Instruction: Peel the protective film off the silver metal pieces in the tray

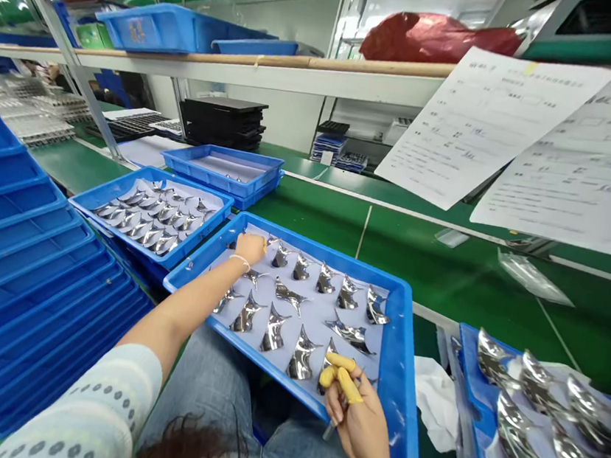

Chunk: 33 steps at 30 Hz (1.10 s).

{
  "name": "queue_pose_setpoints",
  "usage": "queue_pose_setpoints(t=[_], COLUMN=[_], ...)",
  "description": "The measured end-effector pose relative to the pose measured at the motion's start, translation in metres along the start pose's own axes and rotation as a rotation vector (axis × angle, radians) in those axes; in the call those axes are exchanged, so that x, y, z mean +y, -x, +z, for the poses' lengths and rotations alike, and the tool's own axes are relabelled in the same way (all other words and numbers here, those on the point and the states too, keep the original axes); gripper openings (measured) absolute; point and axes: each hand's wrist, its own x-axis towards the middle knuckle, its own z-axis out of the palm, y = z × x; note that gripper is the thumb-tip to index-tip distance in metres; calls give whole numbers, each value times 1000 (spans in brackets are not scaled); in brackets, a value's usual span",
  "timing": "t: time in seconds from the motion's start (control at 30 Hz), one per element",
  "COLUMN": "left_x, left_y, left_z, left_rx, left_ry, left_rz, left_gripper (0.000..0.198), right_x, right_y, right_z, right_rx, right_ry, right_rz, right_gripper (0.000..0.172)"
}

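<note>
A blue tray (404, 360) lined with white sheet lies tilted before me, holding rows of shiny, curved metal pieces (274, 329) with pointed tips. My left hand (250, 247) reaches over its far left corner, closed, beside a metal piece (281, 256). What its fingers hold, if anything, is hidden. Over the near right part is my right hand (363, 422), with yellow finger covers on several fingertips. Its fingers are curled, close above a partly covered metal piece (327, 358). A small grey end sticks out under this hand; I cannot make out what it belongs to.
Left of the tray stands another blue tray (200, 242) of metal pieces, with a stack of blue trays (25, 284) nearer. More metal pieces (522, 434) lie in a tray at right, beside a crumpled white cloth (434, 401). Papers (485, 125) hang from the shelf above.
</note>
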Motion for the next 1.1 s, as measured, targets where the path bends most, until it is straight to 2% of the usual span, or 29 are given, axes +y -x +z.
queue_pose_setpoints(t=[0.13,0.23,0.33,0.5,0.67,0.83,1.1], left_x=[4,1,-12,-46,-64,-67,-57], left_y=[-10,-17,-23,-24,-20,-22,-19], left_z=[22,29,26,14,16,18,18], left_rx=[-70,-103,-105,-113,-133,-108,-4], left_ry=[-121,-164,-194,-254,-259,-246,-250], left_rz=[14,13,-19,-108,-104,-106,-75], left_gripper=[28,30,32,36,34,33,38], right_x=[0,2,5,8,8,6,-6], right_y=[0,0,-1,-3,-4,-3,0], right_z=[0,0,-4,-8,-8,-7,2], right_rx=[48,54,34,36,47,52,41], right_ry=[-38,-47,-42,-38,-48,-53,-45], right_rz=[-17,-23,-19,-7,0,15,38], right_gripper=[35,32,32,32,31,31,33])
